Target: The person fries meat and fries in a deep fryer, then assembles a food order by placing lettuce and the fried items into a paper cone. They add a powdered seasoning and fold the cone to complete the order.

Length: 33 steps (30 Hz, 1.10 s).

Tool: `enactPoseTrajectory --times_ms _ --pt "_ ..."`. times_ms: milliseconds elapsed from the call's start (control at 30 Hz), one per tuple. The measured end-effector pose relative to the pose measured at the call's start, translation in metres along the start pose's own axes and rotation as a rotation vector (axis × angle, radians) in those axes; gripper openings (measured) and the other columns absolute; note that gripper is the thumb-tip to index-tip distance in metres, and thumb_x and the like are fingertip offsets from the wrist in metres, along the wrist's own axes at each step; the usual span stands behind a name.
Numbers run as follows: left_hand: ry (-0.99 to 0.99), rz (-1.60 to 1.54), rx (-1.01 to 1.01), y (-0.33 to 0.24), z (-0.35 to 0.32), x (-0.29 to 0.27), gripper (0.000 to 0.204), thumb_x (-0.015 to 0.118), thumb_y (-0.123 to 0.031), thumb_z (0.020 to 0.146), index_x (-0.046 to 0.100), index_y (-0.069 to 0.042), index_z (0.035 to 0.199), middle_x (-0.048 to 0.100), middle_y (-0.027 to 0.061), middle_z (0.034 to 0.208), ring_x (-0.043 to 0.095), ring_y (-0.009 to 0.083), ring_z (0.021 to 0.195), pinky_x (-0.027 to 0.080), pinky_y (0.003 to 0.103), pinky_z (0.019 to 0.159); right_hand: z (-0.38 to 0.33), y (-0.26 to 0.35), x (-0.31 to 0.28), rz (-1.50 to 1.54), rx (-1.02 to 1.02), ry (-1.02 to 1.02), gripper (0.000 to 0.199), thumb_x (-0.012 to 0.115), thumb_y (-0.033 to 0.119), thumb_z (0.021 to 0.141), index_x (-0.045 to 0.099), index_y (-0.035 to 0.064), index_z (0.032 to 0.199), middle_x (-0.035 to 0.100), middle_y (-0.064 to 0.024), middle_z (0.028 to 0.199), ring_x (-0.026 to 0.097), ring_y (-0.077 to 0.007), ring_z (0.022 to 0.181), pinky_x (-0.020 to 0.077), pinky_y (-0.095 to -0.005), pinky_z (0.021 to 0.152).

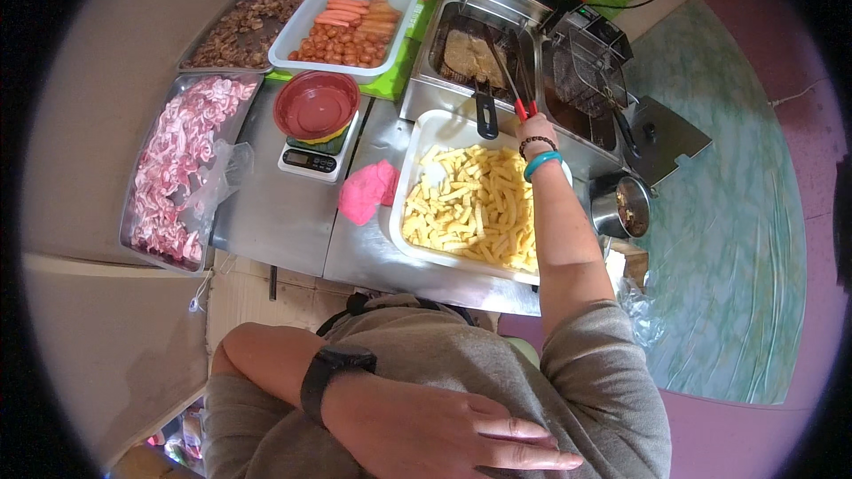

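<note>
My right hand [536, 129], a beaded bracelet and a turquoise band at its wrist, is closed around the red grips of a pair of tongs [524, 108]. The long tong arms reach over the left well of a deep fryer [424, 93], where pale, foamy contents [469, 55] fill the basket. Beside the tongs juts the basket's black handle [485, 115]. Under my right forearm is a white tub [398, 191] of thick-cut raw potato fries [470, 204]. Across my torso lies my left hand [435, 426], fingers stretched out and holding nothing.
A second fryer basket [581, 62] sits right, beside a metal lid [666, 137] and a steel pot [612, 204]. Leftward are a pink cloth [368, 191], a scale [311, 160] bearing a red bowl [317, 105], a sausage tub [404, 4] and trays of raw [173, 177] and browned meat [253, 27].
</note>
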<state>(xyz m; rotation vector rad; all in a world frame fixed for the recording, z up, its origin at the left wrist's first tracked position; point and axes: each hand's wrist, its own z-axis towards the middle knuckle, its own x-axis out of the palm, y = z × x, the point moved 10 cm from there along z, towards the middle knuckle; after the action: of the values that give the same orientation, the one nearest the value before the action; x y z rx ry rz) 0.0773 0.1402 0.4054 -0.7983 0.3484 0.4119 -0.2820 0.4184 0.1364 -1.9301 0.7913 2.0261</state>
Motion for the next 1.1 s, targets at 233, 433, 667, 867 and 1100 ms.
enactPoseTrajectory --times_ms 233,433,667,867,1100 --pt "0.018 -0.049 0.032 0.0 -0.003 0.001 0.029 0.048 -0.035 0.084 0.055 -0.01 0.095 0.037 0.0129 0.126 0.039 0.0277 0.115 0.044 0.037 0.082 -0.004 0.001 -0.003 -0.046 0.013 0.059 0.045 0.05 0.038 0.08 0.051 -0.0006 0.104 0.057 -0.0198 0.106 0.055 -0.0303 0.1 0.0444 -0.038 0.084" --pt "-0.007 -0.069 0.065 -0.001 -0.005 -0.002 0.026 0.047 -0.034 0.085 0.054 -0.009 0.089 0.04 0.014 0.121 0.039 0.0287 0.114 0.045 0.037 0.081 -0.002 -0.002 -0.001 -0.064 0.037 0.042 0.045 0.052 0.037 0.079 0.05 0.0 0.105 0.057 -0.019 0.106 0.055 -0.0301 0.1 0.0445 -0.0376 0.084" --pt "-0.088 0.002 0.074 -0.001 -0.007 -0.002 0.033 0.043 -0.039 0.086 0.053 -0.009 0.096 0.034 0.0157 0.13 0.039 0.03 0.116 0.045 0.039 0.085 0.0 -0.003 0.0 -0.047 0.032 0.041 0.042 0.053 0.033 0.079 0.05 0.0002 0.106 0.057 -0.0192 0.106 0.055 -0.0305 0.1 0.0442 -0.0376 0.085" --pt "-0.016 0.006 0.044 0.0 -0.005 -0.002 0.032 0.045 -0.039 0.085 0.053 -0.009 0.094 0.034 0.0148 0.13 0.039 0.0306 0.116 0.046 0.037 0.083 0.003 -0.002 0.004 -0.054 0.018 0.044 0.043 0.053 0.035 0.079 0.051 0.0004 0.105 0.057 -0.0193 0.105 0.055 -0.0304 0.1 0.0444 -0.0374 0.084" --pt "-0.01 0.01 0.072 -0.002 -0.008 -0.004 0.031 0.048 -0.038 0.084 0.053 -0.008 0.088 0.038 0.0137 0.125 0.038 0.0291 0.117 0.046 0.036 0.079 0.004 -0.002 0.005 -0.063 0.033 0.044 0.043 0.054 0.035 0.079 0.051 0.0017 0.106 0.057 -0.0187 0.107 0.055 -0.0295 0.101 0.0442 -0.0374 0.085"
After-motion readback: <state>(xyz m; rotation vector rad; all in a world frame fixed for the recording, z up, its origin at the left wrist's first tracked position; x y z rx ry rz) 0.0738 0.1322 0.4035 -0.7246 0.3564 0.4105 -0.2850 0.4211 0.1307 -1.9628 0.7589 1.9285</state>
